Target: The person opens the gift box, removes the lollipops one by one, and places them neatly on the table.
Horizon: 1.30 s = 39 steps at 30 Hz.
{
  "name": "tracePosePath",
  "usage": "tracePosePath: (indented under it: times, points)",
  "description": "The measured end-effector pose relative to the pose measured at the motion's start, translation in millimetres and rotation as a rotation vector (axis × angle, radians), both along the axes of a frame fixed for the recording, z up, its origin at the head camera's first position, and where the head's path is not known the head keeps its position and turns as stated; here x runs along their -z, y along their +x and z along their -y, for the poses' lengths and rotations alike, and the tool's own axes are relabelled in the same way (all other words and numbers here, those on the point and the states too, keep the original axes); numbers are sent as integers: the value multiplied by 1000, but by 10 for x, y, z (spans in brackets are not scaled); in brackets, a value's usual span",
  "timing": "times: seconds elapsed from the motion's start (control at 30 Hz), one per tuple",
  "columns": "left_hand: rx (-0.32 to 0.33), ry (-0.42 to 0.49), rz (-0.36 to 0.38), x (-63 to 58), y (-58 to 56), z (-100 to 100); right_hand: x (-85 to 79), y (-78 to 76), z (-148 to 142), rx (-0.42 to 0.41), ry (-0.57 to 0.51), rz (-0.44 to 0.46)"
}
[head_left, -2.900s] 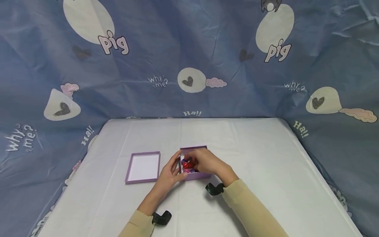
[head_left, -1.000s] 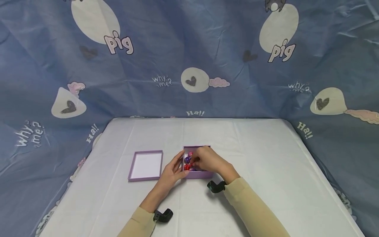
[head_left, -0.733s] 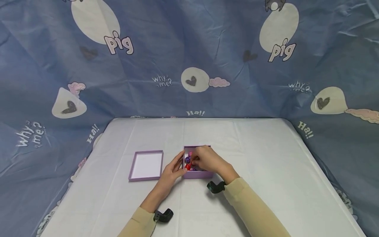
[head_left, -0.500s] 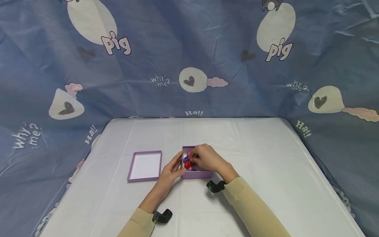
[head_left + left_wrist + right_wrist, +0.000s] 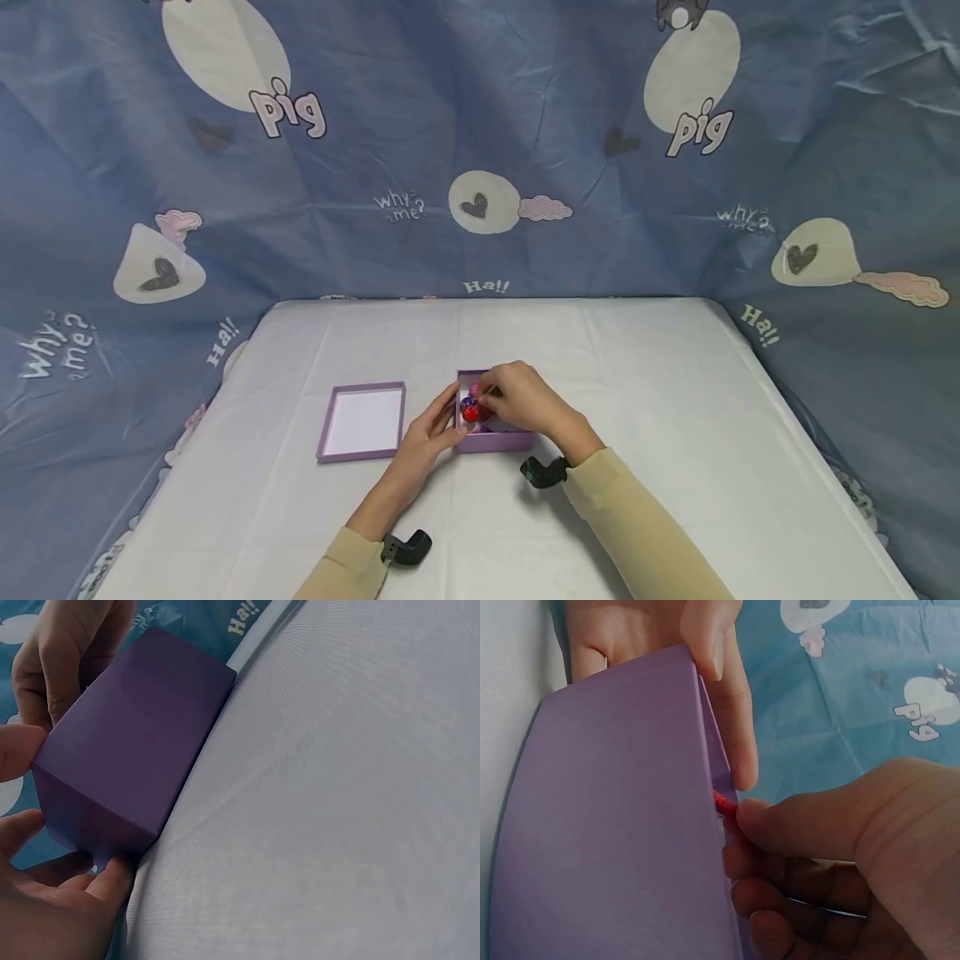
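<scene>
A purple box (image 5: 495,442) stands uncovered on the white tabletop (image 5: 637,375), between the left and right fingers. In it, just left of the right fingers, are a shiny red piece (image 5: 470,413), a purple ball (image 5: 468,402) touching or nearly touching it, and a pink piece (image 5: 473,389) on the far side of both. More purple shows below the right fingers, by the near wall; the right hand hides the rest of the inside. A shallow purple lid (image 5: 367,421) with a white inside lies flat, left of the left fingers and apart from them.

The left hand (image 5: 422,442) holds the box at its near left corner, thumb at the near edge and the other fingers along the left side. The right hand (image 5: 522,402) reaches over the box with its fingers narrow, thumb and forefinger pinching the red piece. From the head it looks round and glossy; close up, only a slim, textured red bit shows at the thumb tip.

Compared with a second ago, the red piece has shifted away from the near wall, closer to the purple ball, and the right hand sits slightly higher. The left hand's hold is much the same.
</scene>
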<state>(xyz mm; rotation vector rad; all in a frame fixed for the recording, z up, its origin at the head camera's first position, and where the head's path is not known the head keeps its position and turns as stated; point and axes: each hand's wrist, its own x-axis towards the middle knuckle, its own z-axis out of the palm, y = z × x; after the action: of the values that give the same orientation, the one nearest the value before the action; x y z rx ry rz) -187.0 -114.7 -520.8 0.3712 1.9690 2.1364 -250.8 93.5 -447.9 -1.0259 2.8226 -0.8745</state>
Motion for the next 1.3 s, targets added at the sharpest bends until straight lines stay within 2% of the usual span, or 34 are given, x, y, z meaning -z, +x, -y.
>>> tracePosePath:
  times: [0.13,0.57,0.77,1.03,1.3]
  points:
    - [-2,8,-2,1,-6,17,-40,5,-8,30,11,-26]
    - [-21,-9,-7,8,-24,57,-160,-6,-184,102,-40,-20]
    - [-19,-3,-6,25,-48,33,-169,-5,-280,135,-79,4]
    - [-41,-12,23,55,-5,22,-157,28,-415,183,-121,25]
    - [-41,-15,2,41,-18,16,-168,14,-576,240,-177,39]
